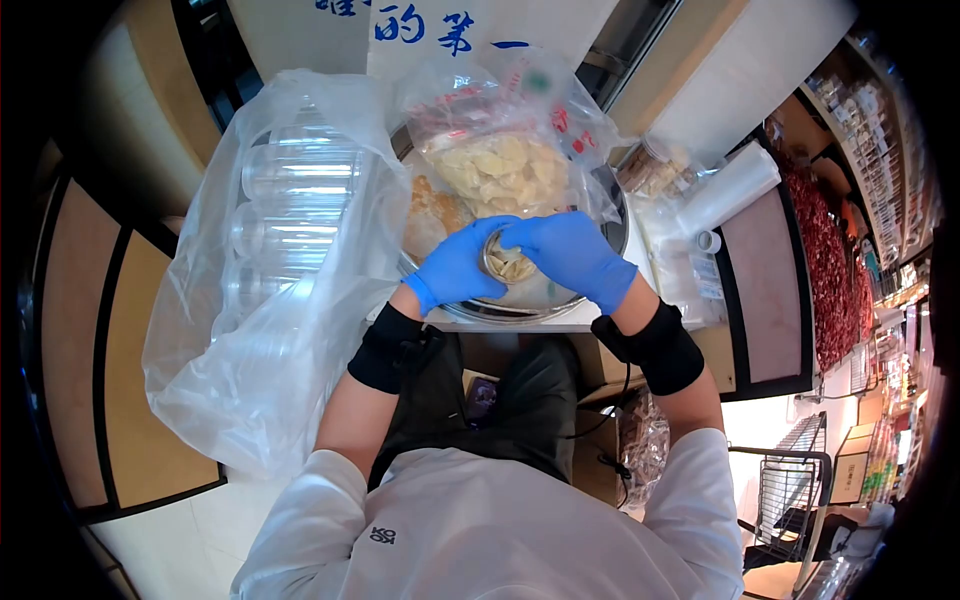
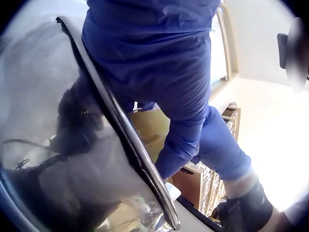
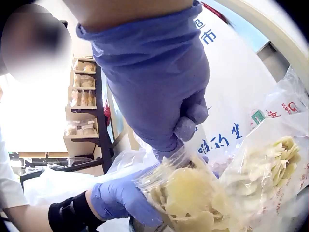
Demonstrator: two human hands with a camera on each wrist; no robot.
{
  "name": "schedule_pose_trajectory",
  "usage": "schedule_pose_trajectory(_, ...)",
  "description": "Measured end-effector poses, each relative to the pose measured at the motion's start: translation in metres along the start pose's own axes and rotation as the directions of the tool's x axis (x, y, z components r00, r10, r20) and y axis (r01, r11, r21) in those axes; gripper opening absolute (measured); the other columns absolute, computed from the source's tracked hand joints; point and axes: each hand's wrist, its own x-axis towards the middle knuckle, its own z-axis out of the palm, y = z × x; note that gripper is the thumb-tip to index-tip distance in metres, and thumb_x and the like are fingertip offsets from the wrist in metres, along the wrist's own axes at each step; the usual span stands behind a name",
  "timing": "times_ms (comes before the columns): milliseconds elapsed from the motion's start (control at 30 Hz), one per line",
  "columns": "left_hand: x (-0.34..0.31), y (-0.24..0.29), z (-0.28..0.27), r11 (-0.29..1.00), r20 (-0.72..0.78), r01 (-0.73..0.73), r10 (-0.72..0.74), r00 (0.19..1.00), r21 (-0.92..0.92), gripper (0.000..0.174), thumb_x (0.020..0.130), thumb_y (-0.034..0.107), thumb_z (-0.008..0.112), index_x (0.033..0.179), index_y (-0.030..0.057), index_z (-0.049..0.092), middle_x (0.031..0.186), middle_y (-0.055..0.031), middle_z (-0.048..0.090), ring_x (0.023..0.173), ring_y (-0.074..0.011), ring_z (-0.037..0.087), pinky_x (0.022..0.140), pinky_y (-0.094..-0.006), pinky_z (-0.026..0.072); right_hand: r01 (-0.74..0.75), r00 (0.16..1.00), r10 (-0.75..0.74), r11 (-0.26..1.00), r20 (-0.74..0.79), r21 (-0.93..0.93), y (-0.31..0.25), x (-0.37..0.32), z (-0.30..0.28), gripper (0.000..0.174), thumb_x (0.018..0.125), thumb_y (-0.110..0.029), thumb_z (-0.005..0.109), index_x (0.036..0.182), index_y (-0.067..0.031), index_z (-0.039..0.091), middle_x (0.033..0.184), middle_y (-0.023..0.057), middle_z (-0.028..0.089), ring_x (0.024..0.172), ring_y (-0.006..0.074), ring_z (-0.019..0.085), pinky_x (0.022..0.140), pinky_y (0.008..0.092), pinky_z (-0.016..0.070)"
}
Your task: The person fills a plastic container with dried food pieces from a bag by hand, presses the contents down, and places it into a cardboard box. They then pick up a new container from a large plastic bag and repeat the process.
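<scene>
A clear plastic jar point(image 1: 512, 268) full of pale yellow dried slices stands between two blue-gloved hands. My left hand point(image 1: 455, 268) curves round its left side and grips it. At its mouth is my right hand point(image 1: 578, 252), fingers bent and fingertips right at the rim and the top slices. In the right wrist view the slices show through the side of the jar point(image 3: 190, 195); the right fingertips are partly hidden, and I cannot tell whether they pinch anything. Behind the jar, an open plastic bag point(image 1: 500, 165) holds more pale slices.
A round metal tray point(image 1: 622, 235) lies under the bag and hands, with an orange-brown heap point(image 1: 430, 215) at its left. A large translucent bag of empty clear jars point(image 1: 300, 210) stands to the left. On the right are a filled jar point(image 1: 655, 165) and a plastic roll point(image 1: 735, 190).
</scene>
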Motion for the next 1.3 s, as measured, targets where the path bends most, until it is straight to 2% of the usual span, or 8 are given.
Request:
schedule_pose_trajectory(133,0.000,0.004,0.002,0.999,-0.056,0.006,-0.008,0.998,-0.034,0.081,0.060,0.012,0.076,0.135,0.0093,0.047,0.126,-0.0136,0.057,0.117,-0.0296,0.056,0.100,-0.0366,0.0440,0.009,0.997,-0.010,1.000,-0.080,-0.019,-0.008,-0.010,-0.004,0.027,0.081,-0.009,0.061,0.105,-0.0197,0.069,0.097,0.0011,0.071,0.080,0.0237,0.068,0.068,0.0341,0.0534)
schedule_pose_trajectory(433,-0.002,0.004,0.004,0.997,-0.091,0.003,0.004,0.996,0.071,0.081,0.058,0.016,0.078,0.134,0.0108,0.048,0.125,-0.0144,0.057,0.113,-0.0320,0.057,0.098,-0.0384,0.0461,-0.164,0.985,0.156,0.981,0.076,0.107,-0.017,-0.013,-0.009,0.030,0.081,-0.008,0.061,0.108,-0.0176,0.070,0.107,0.0021,0.069,0.081,0.0254,0.068,0.069,0.0341,0.0537)
schedule_pose_trajectory(500,-0.001,0.002,0.005,0.998,-0.093,-0.005,0.011,0.996,0.066,0.081,0.059,0.017,0.078,0.134,0.0112,0.048,0.125,-0.0144,0.057,0.113,-0.0319,0.057,0.097,-0.0387,0.0465,0.014,0.994,0.008,0.981,-0.113,0.195,-0.012,-0.015,-0.001,0.023,0.081,-0.012,0.065,0.104,-0.0170,0.071,0.103,0.0002,0.068,0.077,0.0247,0.067,0.067,0.0346,0.0529)
schedule_pose_trajectory(700,-0.004,0.007,0.007,0.990,-0.085,0.043,-0.031,0.996,0.137,0.082,0.061,0.021,0.078,0.136,0.0129,0.046,0.125,-0.0153,0.057,0.111,-0.0330,0.059,0.095,-0.0392,0.0478,-0.006,0.999,0.005,1.000,-0.050,-0.013,-0.013,-0.011,-0.014,0.012,0.082,-0.021,0.068,0.093,-0.0170,0.070,0.088,0.0006,0.059,0.070,0.0228,0.063,0.062,0.0348,0.0507)
schedule_pose_trajectory(933,-0.007,0.016,0.009,0.972,-0.183,0.016,0.027,0.983,0.233,0.081,0.062,0.026,0.079,0.135,0.0143,0.048,0.125,-0.0150,0.057,0.112,-0.0336,0.058,0.096,-0.0395,0.0469,-0.086,0.996,0.087,0.996,0.030,-0.024,-0.012,-0.020,-0.021,0.013,0.086,-0.025,0.062,0.094,-0.0175,0.069,0.088,0.0013,0.058,0.076,0.0228,0.063,0.068,0.0346,0.0512)
schedule_pose_trajectory(1000,-0.008,0.016,0.009,0.970,-0.171,0.020,0.023,0.985,0.244,0.081,0.062,0.027,0.080,0.135,0.0144,0.048,0.125,-0.0149,0.057,0.112,-0.0337,0.057,0.096,-0.0397,0.0467,-0.013,1.000,0.013,1.000,-0.012,0.022,-0.011,-0.022,-0.019,0.014,0.087,-0.024,0.061,0.095,-0.0155,0.069,0.087,0.0021,0.058,0.075,0.0240,0.063,0.065,0.0363,0.0514)
schedule_pose_trajectory(1133,-0.009,0.016,0.009,0.963,-0.159,0.000,0.044,0.986,0.268,0.080,0.064,0.026,0.082,0.135,0.0138,0.047,0.123,-0.0149,0.057,0.113,-0.0319,0.058,0.096,-0.0381,0.0468,-0.071,0.997,0.069,0.997,0.039,0.043,-0.021,-0.025,-0.020,0.015,0.086,-0.021,0.060,0.096,-0.0139,0.069,0.087,0.0035,0.059,0.074,0.0256,0.063,0.062,0.0377,0.0515)
schedule_pose_trajectory(1300,-0.009,0.013,0.008,0.969,-0.193,0.021,0.028,0.981,0.246,0.079,0.065,0.025,0.082,0.135,0.0139,0.047,0.123,-0.0146,0.058,0.112,-0.0325,0.058,0.095,-0.0384,0.0471,-0.183,0.968,0.177,0.983,0.179,0.020,-0.034,-0.037,-0.022,0.037,0.080,-0.018,0.057,0.117,-0.0155,0.065,0.084,0.0107,0.065,0.071,0.0294,0.065,0.064,0.0409,0.0513)
